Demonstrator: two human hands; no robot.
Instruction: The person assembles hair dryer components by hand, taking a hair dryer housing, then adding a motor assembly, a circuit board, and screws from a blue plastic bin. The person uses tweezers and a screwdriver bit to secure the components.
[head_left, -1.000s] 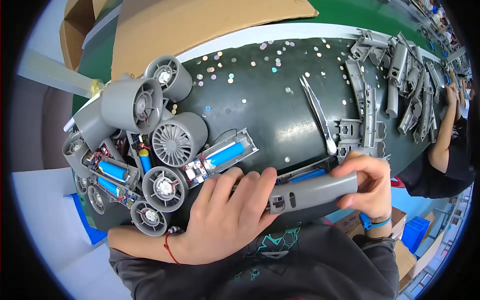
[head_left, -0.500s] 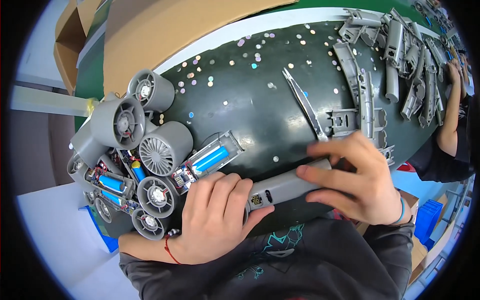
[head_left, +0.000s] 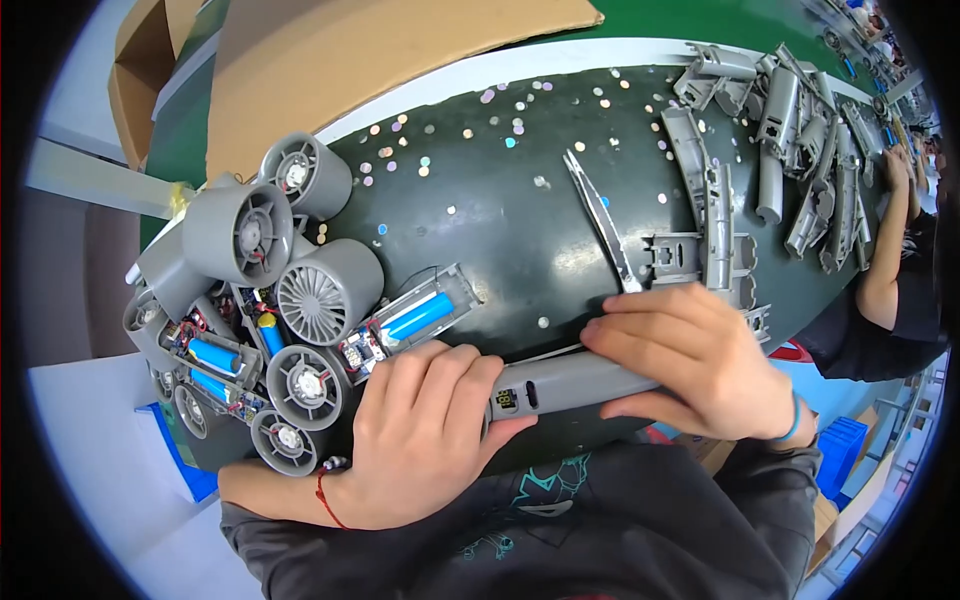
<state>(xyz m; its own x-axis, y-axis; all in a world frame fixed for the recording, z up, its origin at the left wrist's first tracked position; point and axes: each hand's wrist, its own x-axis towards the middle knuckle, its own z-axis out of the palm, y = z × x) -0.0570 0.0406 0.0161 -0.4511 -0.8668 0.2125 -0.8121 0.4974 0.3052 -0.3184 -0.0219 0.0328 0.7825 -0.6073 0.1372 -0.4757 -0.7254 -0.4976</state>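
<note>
A grey plastic fan handle (head_left: pixel 570 383) lies level in front of my body, with a small digit display and a dark slot near its left end. My left hand (head_left: pixel 415 440) is wrapped over that left end, hiding it. On the right end my right hand (head_left: pixel 700 365) is closed, fingers over the far side and thumb on the near side. Just beyond the right fingers lies a pair of scissors (head_left: pixel 605 225), blades pointing away and handles hidden by the hand. Past my left knuckles rests an open handle shell (head_left: pixel 460 290) holding a blue battery (head_left: pixel 418 316) and a circuit board.
Grey fan units (head_left: pixel 240 235) with wired parts are heaped at the left. Loose grey shells (head_left: pixel 715 215) lie right of the scissors, with a larger pile (head_left: pixel 800 130) beyond. Small round stickers dot the dark mat (head_left: pixel 480 220). Cardboard (head_left: pixel 380 60) lies behind; another person's arm (head_left: pixel 885 250) is at far right.
My right hand's spread, blurred fingers have come down and closed on the handle's right end. My left hand keeps its hold. The whole view has shifted slightly.
</note>
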